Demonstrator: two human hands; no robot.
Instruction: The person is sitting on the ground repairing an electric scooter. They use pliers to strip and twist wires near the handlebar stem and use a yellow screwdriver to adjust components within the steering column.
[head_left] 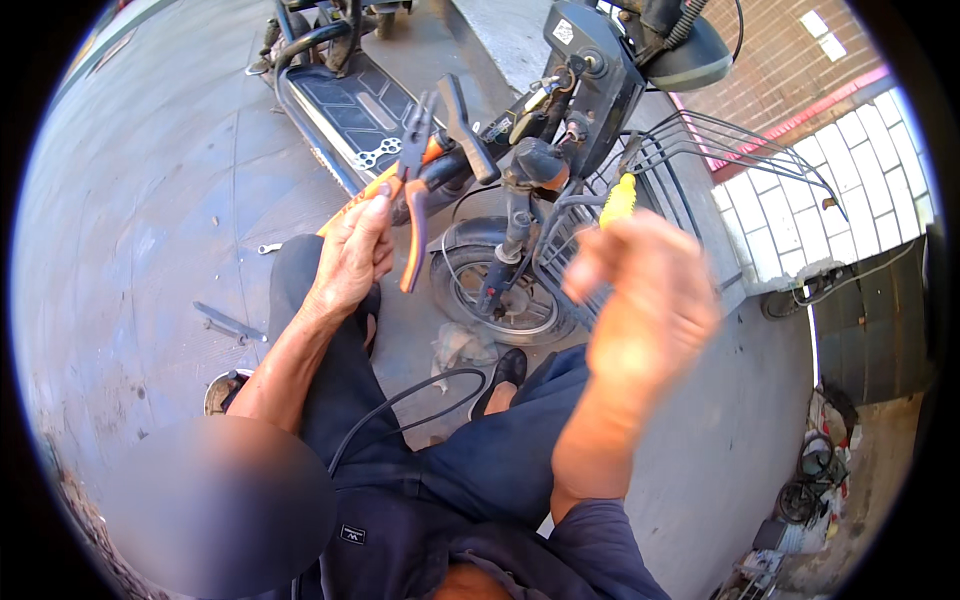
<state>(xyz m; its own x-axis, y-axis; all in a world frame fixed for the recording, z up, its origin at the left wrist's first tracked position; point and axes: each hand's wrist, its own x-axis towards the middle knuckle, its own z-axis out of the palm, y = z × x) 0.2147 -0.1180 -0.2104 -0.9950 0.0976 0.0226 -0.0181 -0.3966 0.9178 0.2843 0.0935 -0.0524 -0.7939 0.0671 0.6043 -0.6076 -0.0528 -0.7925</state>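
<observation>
My left hand (355,245) grips one orange handle of a pair of pliers (413,225), whose grey jaws point upward and whose other handle splays out to the right. My right hand (640,290), blurred, is curled around a yellow-handled tool (620,200) beside the wire basket. Before me is an electric scooter's front end: dark dash housing (590,60), fork (515,235) and wheel (460,295). A grey-black bar (462,130) lies across the frame behind the pliers.
A wire basket (720,135) juts right. A footboard (370,120) is at upper left. Loose tools (225,320), a container (218,395) and a rag (460,350) lie low around my legs. A black cable (450,372) crosses my lap. A white brick wall (820,180) stands right, above assorted clutter (815,470).
</observation>
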